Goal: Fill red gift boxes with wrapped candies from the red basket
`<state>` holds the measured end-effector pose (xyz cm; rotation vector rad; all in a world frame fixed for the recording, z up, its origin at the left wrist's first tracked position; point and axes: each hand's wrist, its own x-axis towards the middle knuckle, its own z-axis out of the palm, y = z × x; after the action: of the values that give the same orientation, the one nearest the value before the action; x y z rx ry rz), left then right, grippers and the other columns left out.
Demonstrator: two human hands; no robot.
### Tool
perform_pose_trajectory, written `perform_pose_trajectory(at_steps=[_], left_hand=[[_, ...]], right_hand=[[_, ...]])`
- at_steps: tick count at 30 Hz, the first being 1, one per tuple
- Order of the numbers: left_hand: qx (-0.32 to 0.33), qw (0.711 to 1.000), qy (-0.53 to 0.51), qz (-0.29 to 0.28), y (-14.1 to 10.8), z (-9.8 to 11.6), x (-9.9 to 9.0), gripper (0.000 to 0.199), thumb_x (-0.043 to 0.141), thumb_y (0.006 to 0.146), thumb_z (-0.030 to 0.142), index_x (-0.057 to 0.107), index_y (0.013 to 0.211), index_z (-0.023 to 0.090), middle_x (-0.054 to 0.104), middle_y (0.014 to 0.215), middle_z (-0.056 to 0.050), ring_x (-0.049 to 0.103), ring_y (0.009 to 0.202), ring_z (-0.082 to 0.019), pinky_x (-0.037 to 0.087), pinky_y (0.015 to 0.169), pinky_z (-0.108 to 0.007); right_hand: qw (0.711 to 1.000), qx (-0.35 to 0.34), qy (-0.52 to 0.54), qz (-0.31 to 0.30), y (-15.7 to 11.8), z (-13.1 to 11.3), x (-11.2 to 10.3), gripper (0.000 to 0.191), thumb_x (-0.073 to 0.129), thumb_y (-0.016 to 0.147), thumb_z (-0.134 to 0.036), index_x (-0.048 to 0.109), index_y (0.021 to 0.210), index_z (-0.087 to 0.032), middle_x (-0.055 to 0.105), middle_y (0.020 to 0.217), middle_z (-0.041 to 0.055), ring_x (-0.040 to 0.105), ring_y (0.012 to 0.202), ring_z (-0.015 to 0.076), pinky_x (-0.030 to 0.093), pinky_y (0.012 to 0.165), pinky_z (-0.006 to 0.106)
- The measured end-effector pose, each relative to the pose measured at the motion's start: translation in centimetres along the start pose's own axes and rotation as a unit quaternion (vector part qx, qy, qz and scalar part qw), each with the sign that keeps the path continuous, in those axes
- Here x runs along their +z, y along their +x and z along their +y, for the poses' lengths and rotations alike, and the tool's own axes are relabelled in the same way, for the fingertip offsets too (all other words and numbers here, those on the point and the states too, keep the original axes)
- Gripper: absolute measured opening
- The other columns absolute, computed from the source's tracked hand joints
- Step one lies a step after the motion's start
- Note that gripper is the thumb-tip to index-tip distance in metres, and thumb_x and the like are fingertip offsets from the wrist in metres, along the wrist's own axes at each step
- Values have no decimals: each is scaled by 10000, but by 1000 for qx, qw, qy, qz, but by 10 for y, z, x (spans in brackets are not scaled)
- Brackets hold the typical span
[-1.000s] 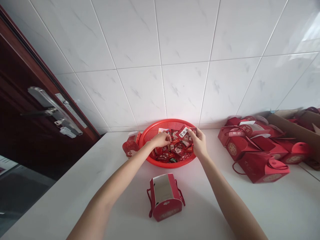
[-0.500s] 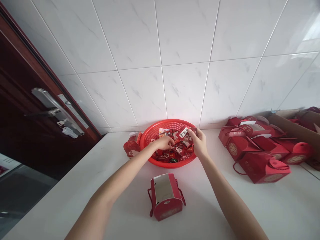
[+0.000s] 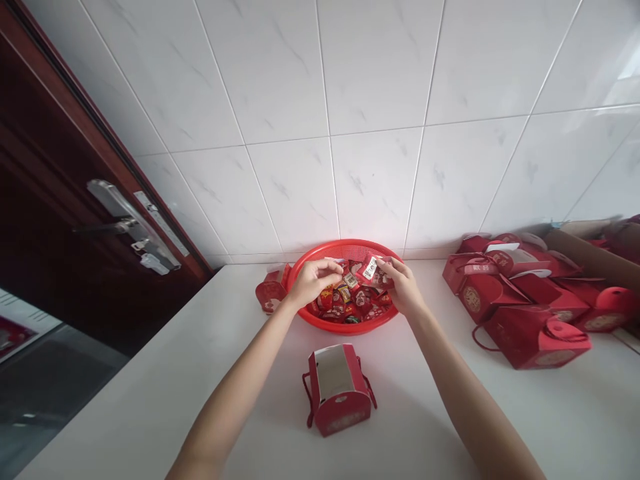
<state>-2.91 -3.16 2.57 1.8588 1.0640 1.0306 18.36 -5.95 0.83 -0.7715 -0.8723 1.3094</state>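
Observation:
A red plastic basket (image 3: pixel 350 328) stands against the wall, full of small wrapped candies (image 3: pixel 345 293) in red, gold and dark wrappers. My right hand (image 3: pixel 404 283) pinches a red candy packet (image 3: pixel 370 268) with a white label over the basket's right side. Above the left part of the basket is my left hand (image 3: pixel 313 281), its fingers curled and drawn together; whatever they hold, if anything, is hidden. In front of the basket sits an open red gift box (image 3: pixel 345 417), upright, with a rope handle hanging down each side and a pale inside.
Another red box (image 3: pixel 271 293) stands at the basket's left. Several closed red gift boxes (image 3: pixel 537 340) are piled at the right, beside a brown carton (image 3: pixel 590 253). A dark red door (image 3: pixel 65 173) with keys in its lock is at the left.
My left hand has lifted from among the candies and shifted left, showing more of them. My right hand still holds the packet, now slightly tilted. The camera view has shifted a little.

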Motion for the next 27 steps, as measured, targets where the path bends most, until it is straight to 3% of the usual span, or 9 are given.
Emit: perform_pose_trajectory(at_steps=[7, 14, 19, 22, 27], left_hand=[[19, 996, -59, 68, -56, 33, -5, 188, 700, 745, 347, 700, 805, 168, 729, 900, -58, 666, 912, -214, 540, 839, -330], [7, 997, 17, -82, -98, 63, -12, 102, 672, 788, 262, 731, 763, 183, 707, 857, -45, 664, 778, -172, 554, 739, -287], [6, 982, 133, -133, -114, 70, -11, 137, 628, 834, 201, 761, 804, 219, 737, 853, -16, 676, 809, -162, 534, 788, -262], [-2, 973, 155, -171, -116, 68, -10, 195, 589, 877, 213, 776, 928, 240, 757, 924, -10, 683, 864, -167, 522, 802, -252], [0, 955, 246, -163, -117, 62, -15, 221, 578, 898, 277, 794, 942, 267, 716, 1074, -29, 663, 956, -187, 496, 851, -271]], right_hand=[[983, 89, -53, -150, -29, -21, 22, 396, 880, 620, -486, 642, 744, -193, 623, 675, 1, 570, 589, 143, 506, 519, 243], [977, 68, -87, -183, -48, -35, 27, 384, 852, 677, -498, 620, 740, -198, 561, 639, -18, 485, 539, 114, 412, 468, 216], [977, 42, -96, -186, -56, -44, 26, 372, 844, 701, -483, 609, 703, -195, 567, 628, -20, 489, 540, 110, 414, 498, 220], [974, 46, -109, -195, -58, -45, 28, 356, 835, 719, -480, 624, 729, -194, 584, 643, -18, 508, 556, 115, 414, 518, 226], [970, 41, -129, -202, -60, -43, 30, 352, 823, 729, -487, 631, 750, -192, 607, 666, -13, 538, 582, 125, 431, 544, 239]])
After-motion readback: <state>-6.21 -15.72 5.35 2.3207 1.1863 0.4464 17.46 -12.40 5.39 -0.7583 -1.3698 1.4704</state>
